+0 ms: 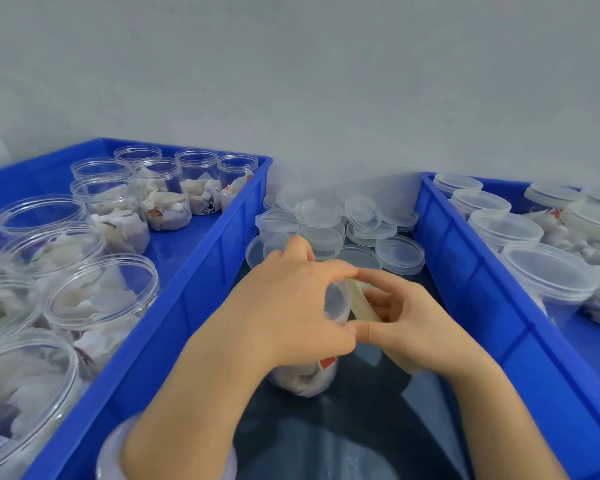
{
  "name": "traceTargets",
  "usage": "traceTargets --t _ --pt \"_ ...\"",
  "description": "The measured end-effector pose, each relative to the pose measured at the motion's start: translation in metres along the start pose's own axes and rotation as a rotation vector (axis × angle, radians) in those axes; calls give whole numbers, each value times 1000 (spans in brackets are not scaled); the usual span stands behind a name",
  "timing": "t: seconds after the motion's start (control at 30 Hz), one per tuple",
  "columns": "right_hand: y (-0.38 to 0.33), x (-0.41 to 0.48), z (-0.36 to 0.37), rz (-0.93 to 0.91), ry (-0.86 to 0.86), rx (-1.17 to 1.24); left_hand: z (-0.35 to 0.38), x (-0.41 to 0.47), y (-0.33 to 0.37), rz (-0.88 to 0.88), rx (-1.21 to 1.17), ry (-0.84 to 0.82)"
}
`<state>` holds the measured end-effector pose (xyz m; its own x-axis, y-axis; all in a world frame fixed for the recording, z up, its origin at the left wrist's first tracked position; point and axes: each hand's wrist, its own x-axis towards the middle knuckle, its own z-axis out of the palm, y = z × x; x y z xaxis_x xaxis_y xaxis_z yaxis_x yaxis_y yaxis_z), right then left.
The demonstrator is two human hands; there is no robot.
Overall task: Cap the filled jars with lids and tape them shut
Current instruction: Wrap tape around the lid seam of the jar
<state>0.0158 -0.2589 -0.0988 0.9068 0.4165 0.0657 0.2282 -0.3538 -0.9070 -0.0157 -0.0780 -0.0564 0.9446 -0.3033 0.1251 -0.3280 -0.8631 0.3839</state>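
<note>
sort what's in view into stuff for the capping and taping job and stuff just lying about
In the job: left hand, right hand, held jar, its lid, tape roll, loose lids, open filled jars.
Lying about: capped jars, left crate, right crate, dark table.

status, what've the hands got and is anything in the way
Left hand grips the capped jar, tilted on its side. Right hand holds the tape roll at the lid. Loose lids piled behind, clear of the work.
</note>
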Motion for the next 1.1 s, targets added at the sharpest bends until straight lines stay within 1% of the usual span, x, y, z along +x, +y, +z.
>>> traceTargets --t 0.17,0.3,0.37,0.47,0.6,0.83,0.97,1.1 --pt "5 -15 8 -117 11 74 11 -1 4 -10 26 102" --pt "10 -16 11 -161 124 -29 14 5 10 3 107 131" --pt "12 -17 11 -179 148 -81 16 7 12 9 135 142" --pt "11 -18 12 -170 137 -127 17 8 11 33 153 159" --pt "2 -20 15 -182 189 -235 12 9 8 59 93 118" --pt "-9 -24 20 -174 273 -253 10 9 6 73 43 79" --pt "-12 -27 26 -194 316 -254 17 8 9 73 115 144" --pt "-12 -26 34 -226 375 -312 24 9 12 50 175 200"
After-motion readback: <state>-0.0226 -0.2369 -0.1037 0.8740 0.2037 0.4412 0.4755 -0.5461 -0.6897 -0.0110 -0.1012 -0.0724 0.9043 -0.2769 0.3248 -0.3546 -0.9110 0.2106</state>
